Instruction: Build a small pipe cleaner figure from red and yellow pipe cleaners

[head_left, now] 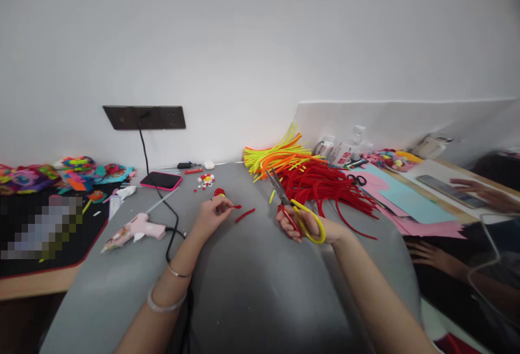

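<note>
Between the thumb and fingers of my left hand [215, 212] is a short end of red pipe cleaner [235, 207], with a round red piece showing above the knuckles. A cut length of red pipe cleaner [245, 215] lies on the grey table just to the right of that hand. My right hand [291, 225] is wrapped around the red and yellow handles of a pair of scissors [278, 187], whose blades point up and left. Behind the scissors spreads a pile of red pipe cleaners [320, 183], with a yellow and orange bundle [276, 156] against the wall.
A pink glue gun [136, 230] and a pink-edged phone [161, 180] lie on the left, near a black cord [173, 214]. Small white and red beads [206, 181] sit behind my left hand. Coloured paper [418, 199], bottles [343, 150] and another person's hands [479, 191] are at right.
</note>
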Demonstrator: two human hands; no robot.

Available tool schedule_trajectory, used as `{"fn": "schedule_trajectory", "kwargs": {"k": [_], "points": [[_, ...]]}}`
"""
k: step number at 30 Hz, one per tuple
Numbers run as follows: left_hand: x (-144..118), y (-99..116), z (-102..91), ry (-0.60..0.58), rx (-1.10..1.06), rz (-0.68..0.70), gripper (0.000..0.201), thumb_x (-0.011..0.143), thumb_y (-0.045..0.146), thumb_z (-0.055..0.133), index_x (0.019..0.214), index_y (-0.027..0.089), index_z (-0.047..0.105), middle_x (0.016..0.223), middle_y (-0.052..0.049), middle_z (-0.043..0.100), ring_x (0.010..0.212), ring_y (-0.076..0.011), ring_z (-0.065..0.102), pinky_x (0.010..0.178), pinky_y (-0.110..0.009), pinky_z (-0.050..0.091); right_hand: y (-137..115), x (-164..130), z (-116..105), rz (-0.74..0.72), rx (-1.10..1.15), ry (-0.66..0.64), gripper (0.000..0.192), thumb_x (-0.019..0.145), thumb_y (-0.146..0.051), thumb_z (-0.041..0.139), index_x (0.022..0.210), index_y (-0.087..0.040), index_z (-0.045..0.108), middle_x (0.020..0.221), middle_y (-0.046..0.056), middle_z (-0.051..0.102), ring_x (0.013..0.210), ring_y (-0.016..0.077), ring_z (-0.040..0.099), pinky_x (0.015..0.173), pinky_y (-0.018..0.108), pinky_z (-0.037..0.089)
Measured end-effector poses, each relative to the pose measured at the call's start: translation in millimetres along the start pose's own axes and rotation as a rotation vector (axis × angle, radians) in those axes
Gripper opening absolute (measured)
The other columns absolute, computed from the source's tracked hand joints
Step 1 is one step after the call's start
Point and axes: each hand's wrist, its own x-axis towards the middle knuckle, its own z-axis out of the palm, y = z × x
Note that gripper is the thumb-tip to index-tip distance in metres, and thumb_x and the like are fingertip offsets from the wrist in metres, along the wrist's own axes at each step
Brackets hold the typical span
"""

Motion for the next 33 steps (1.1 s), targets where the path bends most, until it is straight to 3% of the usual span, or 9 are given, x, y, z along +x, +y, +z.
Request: {"fn": "schedule_trajectory", "kwargs": {"k": [4,9,13,19,27,33], "points": [[0,-4,0.9,0.075,0.038,0.018,0.002,0.081,0.019,0.064,0.079,0.019,0.065,0.071,0.001,0.064,0.056,-0.0096,0.052,0.055,-0.021,0.043,9,11,26,0.024,-0.047,0.108,0.064,0.075,-0.081,0.047,0.091,-0.019,0.048,0.066,-0.006,0.040,0.047,0.0066,0.037,0.042,0.020,0.037],[-2,-9,2.8,0.179,0.073,-0.023,0.005,0.083,0.023,0.065,0.080,0.019,0.065,0.071,0.001,0.063,0.056,-0.0101,0.051,0.055,-0.022,0.042,27,14,83,0.166,0.024,0.252,0.068,0.071,-0.089,0.033,0.074,-0.022,0.039,0.053,-0.007,0.041,0.039,0.0073,0.039,0.036,0.019,0.037],[-5,0,2.6,0.258,0.072,-0.056,0.007,0.085,0.025,0.063,0.083,0.019,0.065,0.074,0.000,0.063,0.059,-0.0106,0.052,0.055,-0.022,0.042,31,8,114,0.279,-0.022,0.189,0.066,0.075,-0.085,0.037,0.081,-0.019,0.046,0.061,-0.005,0.048,0.044,0.0062,0.043,0.041,0.017,0.041],[-5,14,1.0,0.306,0.095,-0.004,0.006,0.086,0.023,0.062,0.081,0.019,0.061,0.074,0.001,0.061,0.056,-0.0091,0.050,0.053,-0.021,0.039,32,20,121,0.381,-0.092,0.250,0.065,0.075,-0.084,0.037,0.080,-0.020,0.045,0.052,-0.009,0.041,0.038,0.0061,0.040,0.037,0.018,0.040],[-4,15,1.7,0.301,0.102,0.031,0.006,0.086,0.021,0.060,0.080,0.019,0.060,0.074,0.001,0.062,0.054,-0.0090,0.049,0.052,-0.022,0.040,40,34,119,0.354,-0.193,0.321,0.063,0.079,-0.080,0.033,0.079,-0.019,0.049,0.041,-0.009,0.042,0.032,0.0084,0.042,0.032,0.018,0.035],[-5,16,2.3,0.267,0.106,0.021,0.004,0.084,0.020,0.060,0.081,0.019,0.062,0.074,0.001,0.065,0.055,-0.0091,0.053,0.053,-0.021,0.042,32,37,121,0.380,-0.289,0.395,0.059,0.083,-0.076,0.036,0.072,-0.020,0.048,0.041,-0.008,0.043,0.032,0.0074,0.041,0.033,0.017,0.034]]}}
